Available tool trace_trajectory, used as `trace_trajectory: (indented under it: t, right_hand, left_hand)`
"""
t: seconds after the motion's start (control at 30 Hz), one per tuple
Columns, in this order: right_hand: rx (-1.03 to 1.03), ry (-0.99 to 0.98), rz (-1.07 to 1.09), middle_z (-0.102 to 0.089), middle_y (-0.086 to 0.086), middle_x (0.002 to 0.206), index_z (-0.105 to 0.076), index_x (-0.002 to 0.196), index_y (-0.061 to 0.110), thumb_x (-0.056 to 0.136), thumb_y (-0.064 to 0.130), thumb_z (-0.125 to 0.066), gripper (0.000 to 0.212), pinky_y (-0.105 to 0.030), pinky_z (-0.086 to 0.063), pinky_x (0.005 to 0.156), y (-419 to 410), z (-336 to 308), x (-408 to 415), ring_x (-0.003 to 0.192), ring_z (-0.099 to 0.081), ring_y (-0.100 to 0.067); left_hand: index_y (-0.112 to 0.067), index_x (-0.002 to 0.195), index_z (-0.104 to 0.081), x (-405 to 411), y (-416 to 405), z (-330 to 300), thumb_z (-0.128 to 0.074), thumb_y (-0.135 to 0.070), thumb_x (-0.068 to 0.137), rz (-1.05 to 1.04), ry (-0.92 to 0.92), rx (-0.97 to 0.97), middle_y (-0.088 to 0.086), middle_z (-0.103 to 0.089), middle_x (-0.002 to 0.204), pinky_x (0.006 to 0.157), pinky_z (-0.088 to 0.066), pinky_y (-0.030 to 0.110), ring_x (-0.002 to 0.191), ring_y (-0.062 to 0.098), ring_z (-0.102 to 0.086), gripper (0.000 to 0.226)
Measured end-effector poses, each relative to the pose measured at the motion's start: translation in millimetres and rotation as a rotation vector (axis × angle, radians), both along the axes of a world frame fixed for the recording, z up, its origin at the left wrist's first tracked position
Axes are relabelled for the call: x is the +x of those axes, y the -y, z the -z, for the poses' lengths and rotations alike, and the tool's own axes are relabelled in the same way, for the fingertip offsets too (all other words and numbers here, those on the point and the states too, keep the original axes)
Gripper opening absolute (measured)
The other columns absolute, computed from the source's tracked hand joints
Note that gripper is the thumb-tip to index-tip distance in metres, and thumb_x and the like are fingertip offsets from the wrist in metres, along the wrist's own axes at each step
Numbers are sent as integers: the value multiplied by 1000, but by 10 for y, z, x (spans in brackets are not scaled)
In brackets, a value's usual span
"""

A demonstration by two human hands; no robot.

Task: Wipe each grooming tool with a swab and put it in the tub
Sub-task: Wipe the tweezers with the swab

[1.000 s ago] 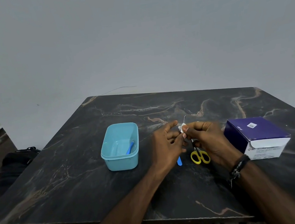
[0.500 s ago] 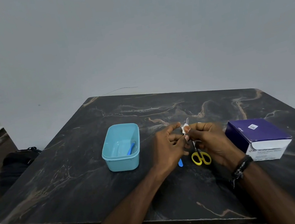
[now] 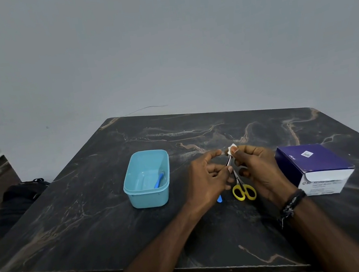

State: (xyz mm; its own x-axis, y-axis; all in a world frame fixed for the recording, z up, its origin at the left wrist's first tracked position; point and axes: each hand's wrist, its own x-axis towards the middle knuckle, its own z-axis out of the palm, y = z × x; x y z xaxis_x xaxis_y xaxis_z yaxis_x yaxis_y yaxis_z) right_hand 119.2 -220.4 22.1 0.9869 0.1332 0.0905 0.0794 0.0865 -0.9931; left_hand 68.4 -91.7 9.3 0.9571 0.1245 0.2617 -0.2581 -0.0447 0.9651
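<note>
Left hand (image 3: 205, 178): right of the light blue rectangular plastic tub (image 3: 146, 179), fingers curled, pinching a thin silver metal tool (image 3: 228, 160) near its lower end; forefinger stretched toward the swab.
Right hand (image 3: 259, 170): further right of the tub, thumb and forefinger pinching a small white folded swab (image 3: 232, 148) at the tool's upper tip.
Silver tool: raised above the tabletop between the 2 hands, tilted; exact kind too small to tell.
Small yellow-handled scissors (image 3: 243, 190): flat on the dark marbled table (image 3: 93, 217), right of the tub, below the hands.
Blue piece (image 3: 219, 198): on the table just left of the scissors, mostly hidden by the left hand.
Tub contents: 1 blue-handled tool (image 3: 159, 180) leaning in the right corner.
Purple and white cardboard box (image 3: 317, 168): far right of the tub, beyond the right hand.
Black bag (image 3: 19, 197): on the floor, left of the tub, past the table edge.
</note>
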Motion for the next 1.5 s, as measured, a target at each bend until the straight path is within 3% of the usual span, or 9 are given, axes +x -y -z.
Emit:
trace_trajectory:
  t: [0.2,0.4,0.6,0.7,0.87,1.0,1.1,1.3,1.5]
  right_hand:
    - [-120,-39,-162,-65,-23,84,-68,90,-8,91,23,-63,31,-46,-45,74,-4,-1,-15,76,-57,-33]
    - [-29,-20,-3,-61,-11,64,-69,84,-2,91,18,-63,22,-23,-43,45,-4,-7,2,54,-51,-19]
    - [6,1,91,-52,-1,56,-68,89,-3,90,20,-64,24,-17,-36,40,13,9,32,46,-42,-7]
    - [-24,-39,-43,-59,-4,59,-68,89,-3,91,18,-62,22,-19,-40,43,17,-6,4,49,-50,-11]
    - [-104,-59,-144,-63,-26,82,-66,85,-11,89,18,-64,29,-46,-46,75,-7,1,-26,73,-56,-34]
    - [-43,-65,-66,-64,-16,68,-70,80,-1,90,15,-64,20,-30,-51,55,-12,-16,-25,58,-57,-24]
    - [-8,-36,66,-56,-4,59,-69,85,1,90,18,-65,19,-18,-36,40,24,-20,6,49,-45,-10]
    - [-9,-55,27,-52,-6,63,-70,83,5,89,21,-65,18,-18,-33,40,28,1,17,53,-41,-12]
    - [-112,-46,-150,-63,-20,78,-68,82,-7,89,21,-65,29,-42,-42,68,-4,19,-23,73,-53,-31]
  left_hand:
    - [-11,128,-54,10,-39,0,-65,-3,88,-43,13,1,12,-73,82,55,-58,27,68,21,-72,42]
    - [-6,121,-57,3,-3,9,-65,-2,88,-11,9,-10,17,-73,82,57,-58,27,66,24,-70,34]
    - [-5,119,-57,1,3,20,-65,-2,87,0,5,-18,18,-72,81,59,-59,27,67,24,-70,33]
    - [-7,117,-59,3,-17,9,-65,-3,88,-18,12,-13,15,-72,80,58,-58,27,65,20,-70,30]
    - [-8,115,-60,7,-39,15,-63,-4,89,-35,25,11,13,-73,80,54,-58,26,65,20,-71,26]
    - [-8,112,-60,0,-20,17,-64,-1,88,-11,26,-11,13,-72,78,55,-58,26,64,20,-70,25]
    - [-3,114,-58,-5,5,10,-62,2,88,22,12,-36,20,-71,80,56,-58,26,64,22,-68,27]
    - [-3,115,-58,-2,-1,13,-63,1,88,14,17,-42,17,-71,79,56,-57,25,63,19,-68,27]
    - [-5,112,-60,17,-47,15,-64,-3,89,-21,39,-44,18,-72,80,55,-58,27,65,22,-70,24]
